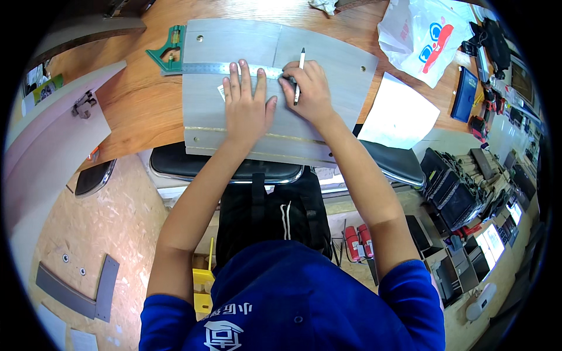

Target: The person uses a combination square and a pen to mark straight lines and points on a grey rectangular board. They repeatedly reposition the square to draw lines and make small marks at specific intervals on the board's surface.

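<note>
A grey board point(328, 50) with several small holes lies on the wooden table. Across it runs the steel blade of a combination square point(205, 68), whose green head point(174, 50) sits against the board's left edge. My left hand point(244, 108) lies flat with fingers spread, pressing over the blade. My right hand point(310, 93) is closed at the blade's right end, with a white marker pen point(302, 61) between its fingers. The pen stands nearly upright; its dark lower end shows below the fingers. A thin line runs up the board above the blade. A small white label is partly hidden beside my left hand.
A white sheet of paper point(398, 111) and a white plastic bag point(415, 35) lie right of the board. Farther right is a dark blue notebook point(464, 93). A hinged white panel point(64, 114) stands at the left. Black stools point(392, 164) sit under the table's near edge.
</note>
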Action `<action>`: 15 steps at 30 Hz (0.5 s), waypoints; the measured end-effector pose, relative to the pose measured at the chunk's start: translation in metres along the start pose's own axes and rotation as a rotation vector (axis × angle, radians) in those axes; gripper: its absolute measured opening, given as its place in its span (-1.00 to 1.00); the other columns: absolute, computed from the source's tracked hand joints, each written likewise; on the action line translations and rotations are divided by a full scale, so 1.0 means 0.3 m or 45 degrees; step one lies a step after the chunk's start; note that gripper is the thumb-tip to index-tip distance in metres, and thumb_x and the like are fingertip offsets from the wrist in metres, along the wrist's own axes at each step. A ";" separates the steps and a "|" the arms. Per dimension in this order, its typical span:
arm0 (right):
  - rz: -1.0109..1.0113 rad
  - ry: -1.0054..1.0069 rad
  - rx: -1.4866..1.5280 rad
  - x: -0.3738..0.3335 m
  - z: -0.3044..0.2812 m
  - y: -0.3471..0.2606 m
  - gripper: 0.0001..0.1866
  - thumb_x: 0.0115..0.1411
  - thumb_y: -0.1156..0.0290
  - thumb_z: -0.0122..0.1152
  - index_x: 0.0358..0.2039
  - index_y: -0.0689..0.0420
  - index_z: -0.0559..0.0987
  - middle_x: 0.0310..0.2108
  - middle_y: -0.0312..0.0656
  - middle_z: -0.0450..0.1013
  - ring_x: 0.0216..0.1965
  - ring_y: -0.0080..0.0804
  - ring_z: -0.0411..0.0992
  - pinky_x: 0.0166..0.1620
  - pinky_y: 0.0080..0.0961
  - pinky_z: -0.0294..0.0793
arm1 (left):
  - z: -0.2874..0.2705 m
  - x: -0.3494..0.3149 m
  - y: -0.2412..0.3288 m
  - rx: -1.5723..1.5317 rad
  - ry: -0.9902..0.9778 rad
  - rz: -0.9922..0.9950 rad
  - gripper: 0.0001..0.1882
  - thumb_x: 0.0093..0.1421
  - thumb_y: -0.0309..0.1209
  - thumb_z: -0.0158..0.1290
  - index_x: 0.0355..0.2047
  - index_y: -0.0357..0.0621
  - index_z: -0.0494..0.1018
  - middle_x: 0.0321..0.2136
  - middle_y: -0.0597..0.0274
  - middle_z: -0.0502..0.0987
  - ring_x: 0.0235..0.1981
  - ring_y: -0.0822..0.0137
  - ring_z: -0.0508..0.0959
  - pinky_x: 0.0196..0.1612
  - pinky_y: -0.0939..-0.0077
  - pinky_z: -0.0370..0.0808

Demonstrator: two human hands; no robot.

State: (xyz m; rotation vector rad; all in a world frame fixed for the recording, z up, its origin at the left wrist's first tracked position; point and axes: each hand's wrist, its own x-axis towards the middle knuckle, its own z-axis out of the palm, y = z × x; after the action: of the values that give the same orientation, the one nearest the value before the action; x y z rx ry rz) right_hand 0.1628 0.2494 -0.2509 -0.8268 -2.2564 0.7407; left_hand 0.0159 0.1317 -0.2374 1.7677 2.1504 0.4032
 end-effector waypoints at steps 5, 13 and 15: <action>-0.015 -0.010 -0.008 -0.001 -0.004 -0.001 -0.74 0.03 0.58 0.45 -0.28 0.09 0.56 -0.23 -0.24 0.58 -0.21 -0.17 0.48 -0.11 -0.25 0.44 | -0.002 -0.005 -0.021 -0.048 -0.009 0.037 -0.27 0.33 -0.15 0.17 0.39 -0.30 0.32 0.47 -0.49 0.04 0.52 -0.46 -0.02 0.46 -0.38 0.02; -0.001 0.014 -0.013 0.000 -0.001 -0.004 -0.75 0.01 0.55 0.46 -0.31 0.06 0.57 -0.26 -0.30 0.55 -0.20 -0.20 0.48 -0.10 -0.27 0.45 | 0.009 -0.008 -0.023 -0.047 0.005 0.037 -0.27 0.31 -0.16 0.18 0.40 -0.27 0.32 0.48 -0.48 0.03 0.53 -0.44 -0.03 0.47 -0.36 0.00; -0.005 0.015 -0.019 -0.004 0.003 0.000 -0.75 0.01 0.54 0.46 -0.31 0.06 0.57 -0.26 -0.30 0.55 -0.20 -0.20 0.47 -0.10 -0.27 0.45 | 0.009 -0.010 -0.024 -0.049 0.005 0.033 -0.27 0.31 -0.16 0.19 0.39 -0.26 0.33 0.48 -0.48 0.03 0.53 -0.43 -0.03 0.47 -0.35 0.00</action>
State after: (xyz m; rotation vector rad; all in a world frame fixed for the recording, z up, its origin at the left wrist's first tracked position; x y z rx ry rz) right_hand 0.1628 0.2482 -0.2520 -0.8312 -2.2547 0.7164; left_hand 0.0113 0.1275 -0.2427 1.7772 2.1098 0.4520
